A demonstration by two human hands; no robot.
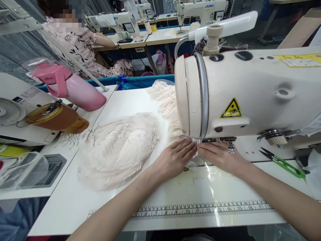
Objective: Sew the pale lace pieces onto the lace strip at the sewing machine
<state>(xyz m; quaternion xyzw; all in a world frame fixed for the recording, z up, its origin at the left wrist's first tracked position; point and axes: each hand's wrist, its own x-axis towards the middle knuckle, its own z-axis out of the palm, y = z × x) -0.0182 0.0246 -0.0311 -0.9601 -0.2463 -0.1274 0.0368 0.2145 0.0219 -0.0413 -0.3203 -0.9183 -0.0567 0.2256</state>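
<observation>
My left hand (177, 155) lies flat with its fingers stretched out, pressing on cream lace fabric (170, 110) just left of the needle area of the sewing machine (240, 93). My right hand (222, 156) reaches under the machine head from the right, its fingers extended and fingertips close to the left ones. The presser parts and machine head partly hide these fingers and the fabric below. From the hands the ruffled lace runs back behind the machine head. A loose pile of cream lace (120, 150) with dark threads on it rests left of my left hand.
Green-handled thread snips (284, 163) lie at right. A printed ruler (188, 211) runs along the table's front. At left stand a pink bottle (77, 88), a brown cup (59, 117) and a clear plastic box (27, 170). A person (72, 43) sits beyond, near other sewing machines (200, 13).
</observation>
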